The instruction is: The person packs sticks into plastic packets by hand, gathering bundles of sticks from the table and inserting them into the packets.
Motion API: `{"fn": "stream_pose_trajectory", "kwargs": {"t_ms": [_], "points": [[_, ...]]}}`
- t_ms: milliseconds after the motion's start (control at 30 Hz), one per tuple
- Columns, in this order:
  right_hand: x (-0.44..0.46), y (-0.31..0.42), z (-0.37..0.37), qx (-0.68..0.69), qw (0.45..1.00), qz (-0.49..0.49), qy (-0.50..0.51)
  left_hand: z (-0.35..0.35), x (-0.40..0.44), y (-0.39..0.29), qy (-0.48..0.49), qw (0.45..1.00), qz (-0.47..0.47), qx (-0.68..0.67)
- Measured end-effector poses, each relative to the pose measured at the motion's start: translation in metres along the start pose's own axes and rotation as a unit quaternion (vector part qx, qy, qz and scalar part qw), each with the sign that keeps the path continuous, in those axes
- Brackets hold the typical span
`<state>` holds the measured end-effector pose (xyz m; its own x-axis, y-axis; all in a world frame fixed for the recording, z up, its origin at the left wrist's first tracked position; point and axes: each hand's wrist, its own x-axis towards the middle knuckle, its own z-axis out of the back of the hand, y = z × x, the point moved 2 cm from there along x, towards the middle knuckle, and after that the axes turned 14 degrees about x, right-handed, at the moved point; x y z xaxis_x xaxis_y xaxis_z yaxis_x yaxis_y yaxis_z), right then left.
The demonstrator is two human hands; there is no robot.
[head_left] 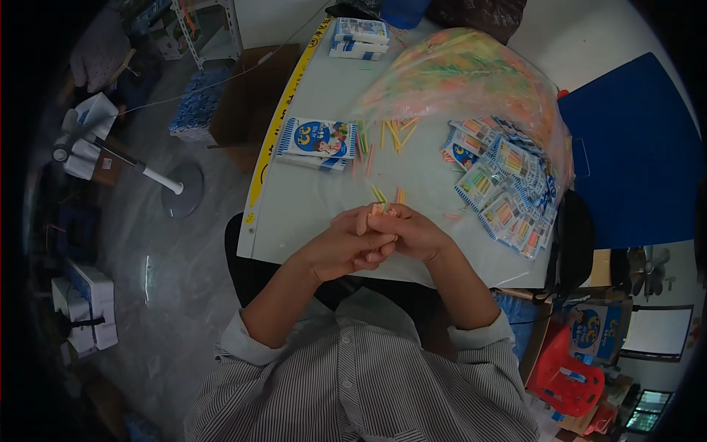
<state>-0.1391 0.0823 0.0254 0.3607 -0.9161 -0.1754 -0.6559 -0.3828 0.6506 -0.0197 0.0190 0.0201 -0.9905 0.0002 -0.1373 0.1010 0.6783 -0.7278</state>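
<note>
Bundle of coloured sticks [381, 209]: between the two hands, over the near part of the table; pinkish-orange ends show between the fingers, and yellow-green lengths show just beyond them.
Left hand [346, 244]: nearly closed, fingers curled in against the other hand, holding the bundle with it; some fingertips are hidden.
Right hand [414, 233]: nearly closed too, thumb laid over the bundle, fingers folded in among those of the left; how they grip underneath cannot be told.
Loose sticks [398, 135]: yellow and orange ones lie scattered beyond the hands, with pink and green ones near the printed packs.
Printed packs [318, 138]: blue and white, stacked on the left side of the table, near its yellow edge strip [277, 125].
Far packs [360, 35]: another small stack at the far left corner.
Clear sachets [508, 193]: a spread-out heap to the right, coloured sticks visible inside.
Plastic bag [471, 77]: large, see-through, full of orange, yellow and green sticks, at the far right of the table.
Table [313, 202]: pale-topped, beneath all of these.
Floor stand [181, 188]: round-based, left of the table, near an open cardboard box [254, 92].
Red chair [567, 372]: at lower right, beyond the right arm.
</note>
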Motion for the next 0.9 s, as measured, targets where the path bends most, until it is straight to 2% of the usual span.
{"fn": "stream_pose_trajectory", "kwargs": {"t_ms": [67,133,167,200,233,267,300,333,367,400,433,467,533,633,667,733,767,867,900], "points": [[0.0,-0.002,-0.006,-0.004,0.999,0.003,-0.033,-0.004,0.002,0.0,-0.007,1.0,0.008,0.012],[-0.007,0.01,-0.019,-0.064,0.954,0.207,-0.206,-0.018,0.002,-0.006,-0.144,0.966,0.008,0.216],[-0.009,0.015,-0.019,-0.063,0.953,0.209,-0.209,-0.018,0.001,-0.002,-0.14,0.966,0.01,0.216],[-0.018,0.027,-0.015,-0.074,0.9,0.319,-0.289,-0.017,-0.004,0.0,-0.175,0.915,-0.054,0.36],[-0.03,0.035,-0.011,-0.085,0.827,0.423,-0.362,-0.016,-0.007,-0.001,-0.204,0.837,-0.118,0.494],[-0.042,0.037,-0.006,-0.086,0.824,0.426,-0.363,-0.01,-0.009,0.0,-0.2,0.837,-0.119,0.495],[-0.056,0.035,0.001,-0.171,0.832,0.348,-0.397,-0.008,-0.012,-0.002,-0.174,0.73,-0.208,0.627],[-0.064,0.03,0.002,-0.252,0.828,0.264,-0.425,-0.008,-0.016,-0.003,-0.141,0.597,-0.29,0.735],[-0.068,0.023,-0.003,-0.252,0.826,0.266,-0.428,-0.006,-0.016,-0.004,-0.138,0.597,-0.29,0.735],[-0.07,0.015,-0.012,-0.425,0.795,0.182,-0.393,-0.005,-0.015,-0.004,-0.126,0.555,-0.282,0.772],[-0.07,0.007,-0.02,-0.581,0.733,0.09,-0.342,-0.004,-0.013,-0.003,-0.115,0.511,-0.273,0.807],[-0.073,0.0,-0.019,-0.583,0.732,0.09,-0.342,0.0,-0.012,-0.004,-0.115,0.511,-0.275,0.806],[-0.075,-0.012,-0.014,-0.698,0.605,0.104,-0.37,0.009,-0.008,-0.004,-0.096,0.46,-0.268,0.841],[-0.078,-0.007,-0.015,-0.745,0.571,0.11,-0.328,0.011,-0.002,-0.008,-0.121,0.489,-0.327,0.8],[-0.078,-0.002,-0.018,-0.744,0.57,0.112,-0.329,0.011,-0.002,-0.012,-0.12,0.487,-0.328,0.8],[-0.077,0.013,-0.031,-0.71,0.57,0.199,-0.362,0.011,-0.006,-0.023,-0.147,0.48,-0.326,0.801],[-0.077,0.016,-0.035,-0.71,0.57,0.202,-0.362,0.01,-0.008,-0.026,-0.147,0.478,-0.326,0.803],[-0.079,0.012,-0.039,-0.723,0.583,0.169,-0.331,0.012,-0.013,-0.03,-0.175,0.486,-0.302,0.801],[-0.078,0.003,-0.034,-0.733,0.603,0.121,-0.291,0.015,-0.016,-0.025,-0.135,0.505,-0.265,0.811]]}}
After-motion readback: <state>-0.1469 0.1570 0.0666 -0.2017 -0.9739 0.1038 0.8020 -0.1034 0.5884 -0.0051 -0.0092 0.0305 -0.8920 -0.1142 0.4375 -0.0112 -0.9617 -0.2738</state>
